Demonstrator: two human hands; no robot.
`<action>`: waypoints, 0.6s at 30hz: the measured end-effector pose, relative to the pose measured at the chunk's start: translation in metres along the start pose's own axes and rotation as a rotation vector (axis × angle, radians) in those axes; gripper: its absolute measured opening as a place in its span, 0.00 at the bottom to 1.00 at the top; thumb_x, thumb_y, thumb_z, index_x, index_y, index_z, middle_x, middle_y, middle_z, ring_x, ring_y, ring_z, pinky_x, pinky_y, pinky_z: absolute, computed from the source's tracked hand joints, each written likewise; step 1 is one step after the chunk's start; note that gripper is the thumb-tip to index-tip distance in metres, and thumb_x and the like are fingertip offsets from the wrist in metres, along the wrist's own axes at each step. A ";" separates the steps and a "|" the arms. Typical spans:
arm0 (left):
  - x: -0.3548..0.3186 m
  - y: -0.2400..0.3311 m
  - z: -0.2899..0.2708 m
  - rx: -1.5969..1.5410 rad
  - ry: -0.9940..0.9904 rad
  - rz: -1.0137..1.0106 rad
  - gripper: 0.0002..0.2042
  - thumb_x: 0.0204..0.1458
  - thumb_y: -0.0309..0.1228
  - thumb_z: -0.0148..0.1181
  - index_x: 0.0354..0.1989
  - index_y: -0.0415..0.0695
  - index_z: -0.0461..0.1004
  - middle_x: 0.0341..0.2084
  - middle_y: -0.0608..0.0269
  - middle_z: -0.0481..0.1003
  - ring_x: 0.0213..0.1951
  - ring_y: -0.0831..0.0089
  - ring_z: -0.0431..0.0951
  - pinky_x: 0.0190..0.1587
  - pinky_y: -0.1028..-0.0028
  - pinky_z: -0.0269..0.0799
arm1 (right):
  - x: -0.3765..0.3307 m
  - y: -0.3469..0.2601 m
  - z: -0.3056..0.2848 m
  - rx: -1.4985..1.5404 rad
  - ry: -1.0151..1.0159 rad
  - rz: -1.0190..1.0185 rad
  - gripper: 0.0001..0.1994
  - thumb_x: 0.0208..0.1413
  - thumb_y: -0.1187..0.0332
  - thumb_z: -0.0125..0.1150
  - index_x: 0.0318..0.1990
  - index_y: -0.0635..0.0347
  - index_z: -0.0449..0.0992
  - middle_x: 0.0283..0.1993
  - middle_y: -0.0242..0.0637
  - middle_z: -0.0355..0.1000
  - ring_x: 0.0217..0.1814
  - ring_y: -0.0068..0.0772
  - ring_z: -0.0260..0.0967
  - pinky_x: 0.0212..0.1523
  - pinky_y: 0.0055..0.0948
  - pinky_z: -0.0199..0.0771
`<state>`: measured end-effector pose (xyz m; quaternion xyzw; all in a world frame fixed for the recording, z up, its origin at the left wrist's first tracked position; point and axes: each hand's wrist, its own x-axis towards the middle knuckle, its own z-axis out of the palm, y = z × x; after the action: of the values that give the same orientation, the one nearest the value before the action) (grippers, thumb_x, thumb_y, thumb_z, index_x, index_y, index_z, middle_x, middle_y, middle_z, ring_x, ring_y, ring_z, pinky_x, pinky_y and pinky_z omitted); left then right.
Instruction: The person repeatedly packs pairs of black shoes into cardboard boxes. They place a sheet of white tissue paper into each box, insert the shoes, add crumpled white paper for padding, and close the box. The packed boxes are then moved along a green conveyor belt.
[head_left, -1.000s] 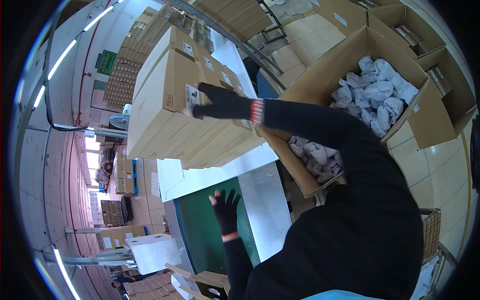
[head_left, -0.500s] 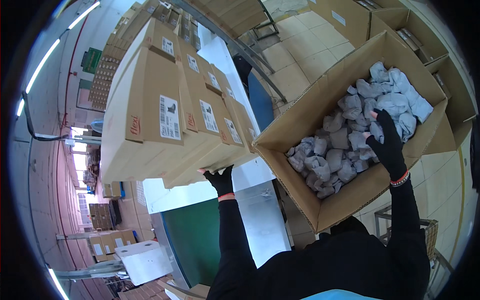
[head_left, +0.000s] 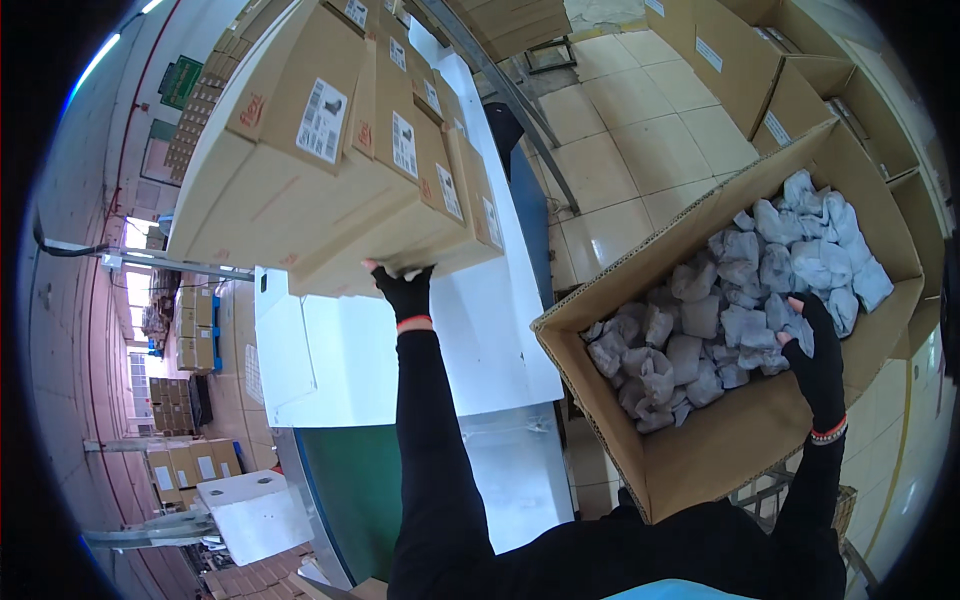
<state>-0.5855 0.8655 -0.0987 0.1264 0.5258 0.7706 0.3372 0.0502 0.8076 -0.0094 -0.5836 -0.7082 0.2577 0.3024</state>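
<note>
R hand [head_left: 818, 355] has dropped into the open carton [head_left: 700, 460], fingers spread over a grey wrapped bundle [head_left: 770, 345], not clamped yet; approx 30+ bundles beneath it. L hand [head_left: 405, 290] moved up, flat against the stacked boxes [head_left: 340, 170], 4 visible, above white conveyor [head_left: 480, 340].

Stacked brown cartons [head_left: 340, 170] upper left carry white rectangular labels [head_left: 322, 120]. Open brown carton [head_left: 700, 440] at right holds grey-wrapped bundles [head_left: 740, 290]. Green sign [head_left: 180, 80] on far wall.
</note>
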 end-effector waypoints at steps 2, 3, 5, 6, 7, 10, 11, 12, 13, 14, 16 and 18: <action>0.027 0.002 0.017 -0.037 -0.022 -0.027 0.47 0.42 0.70 0.53 0.68 0.63 0.43 0.68 0.56 0.37 0.67 0.49 0.41 0.57 0.34 0.55 | 0.003 -0.003 0.001 0.001 -0.023 0.035 0.24 0.49 0.75 0.63 0.56 0.59 0.70 0.57 0.39 0.68 0.66 0.38 0.58 0.66 0.35 0.52; 0.043 0.002 0.019 -0.041 -0.018 -0.023 0.47 0.43 0.69 0.53 0.68 0.62 0.42 0.67 0.55 0.38 0.67 0.48 0.41 0.56 0.34 0.56 | 0.002 -0.005 0.002 -0.021 -0.031 0.034 0.24 0.49 0.75 0.63 0.56 0.59 0.70 0.58 0.40 0.68 0.67 0.38 0.57 0.66 0.36 0.52; 0.072 -0.001 0.027 -0.044 -0.013 -0.018 0.46 0.45 0.68 0.53 0.68 0.60 0.42 0.67 0.53 0.38 0.66 0.46 0.42 0.55 0.34 0.58 | 0.002 -0.008 0.004 -0.063 -0.045 0.036 0.24 0.49 0.75 0.63 0.57 0.59 0.70 0.58 0.40 0.67 0.68 0.39 0.56 0.67 0.36 0.52; 0.085 -0.005 0.033 -0.044 -0.022 0.008 0.44 0.47 0.65 0.52 0.67 0.57 0.41 0.65 0.51 0.40 0.65 0.44 0.44 0.53 0.35 0.61 | 0.003 -0.012 0.004 -0.023 -0.059 0.048 0.24 0.49 0.76 0.63 0.56 0.59 0.70 0.58 0.41 0.67 0.68 0.41 0.56 0.67 0.38 0.52; 0.099 -0.007 0.038 -0.027 -0.056 0.026 0.44 0.48 0.64 0.53 0.67 0.57 0.42 0.64 0.51 0.41 0.64 0.44 0.44 0.52 0.36 0.62 | 0.005 -0.016 0.005 -0.038 -0.067 0.051 0.24 0.48 0.76 0.63 0.56 0.59 0.70 0.58 0.41 0.67 0.68 0.42 0.56 0.67 0.38 0.52; 0.134 -0.022 0.065 -0.041 -0.115 0.007 0.42 0.49 0.62 0.54 0.66 0.55 0.44 0.63 0.50 0.42 0.63 0.44 0.47 0.51 0.37 0.64 | 0.005 -0.023 0.010 -0.100 -0.070 0.088 0.24 0.47 0.78 0.63 0.55 0.58 0.71 0.58 0.42 0.67 0.68 0.43 0.57 0.66 0.39 0.54; 0.159 -0.025 0.048 0.199 -0.208 0.200 0.42 0.49 0.61 0.54 0.66 0.54 0.43 0.63 0.50 0.42 0.62 0.43 0.48 0.51 0.37 0.64 | 0.006 -0.026 0.010 -0.092 -0.092 0.092 0.24 0.46 0.78 0.63 0.55 0.58 0.71 0.58 0.42 0.67 0.68 0.43 0.57 0.66 0.39 0.54; 0.189 -0.013 0.005 0.454 -0.271 0.414 0.42 0.49 0.61 0.54 0.66 0.54 0.43 0.63 0.50 0.42 0.62 0.42 0.49 0.51 0.37 0.64 | 0.010 -0.028 0.010 -0.064 -0.130 0.067 0.25 0.46 0.78 0.63 0.55 0.58 0.71 0.58 0.42 0.67 0.68 0.43 0.57 0.66 0.39 0.54; 0.198 -0.024 0.012 0.436 -0.290 0.367 0.43 0.48 0.61 0.55 0.66 0.53 0.43 0.63 0.49 0.42 0.61 0.40 0.50 0.51 0.37 0.64 | 0.010 -0.031 0.013 -0.072 -0.138 0.094 0.25 0.45 0.79 0.63 0.55 0.58 0.71 0.58 0.42 0.68 0.68 0.43 0.56 0.66 0.39 0.54; 0.206 -0.028 0.017 0.421 -0.302 0.329 0.43 0.48 0.61 0.55 0.66 0.52 0.42 0.63 0.49 0.41 0.60 0.39 0.50 0.51 0.37 0.64 | 0.010 -0.033 0.015 -0.087 -0.138 0.112 0.25 0.45 0.79 0.63 0.55 0.58 0.71 0.58 0.42 0.68 0.68 0.43 0.56 0.66 0.39 0.54; 0.219 -0.032 0.023 0.448 -0.320 0.303 0.45 0.47 0.60 0.56 0.67 0.51 0.41 0.64 0.48 0.40 0.60 0.36 0.51 0.51 0.37 0.65 | 0.010 -0.038 0.020 -0.113 -0.144 0.139 0.26 0.44 0.79 0.63 0.54 0.58 0.71 0.58 0.42 0.68 0.68 0.44 0.56 0.66 0.39 0.54; 0.225 -0.034 0.012 0.587 -0.327 0.387 0.44 0.49 0.58 0.55 0.67 0.51 0.40 0.65 0.48 0.39 0.61 0.37 0.51 0.53 0.38 0.64 | 0.012 -0.040 0.021 -0.148 -0.167 0.134 0.26 0.43 0.80 0.63 0.54 0.58 0.71 0.57 0.42 0.68 0.67 0.43 0.57 0.66 0.39 0.54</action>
<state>-0.7323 1.0288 -0.1600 0.4358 0.6298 0.6063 0.2142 0.0061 0.8113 0.0062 -0.6267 -0.7074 0.2724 0.1806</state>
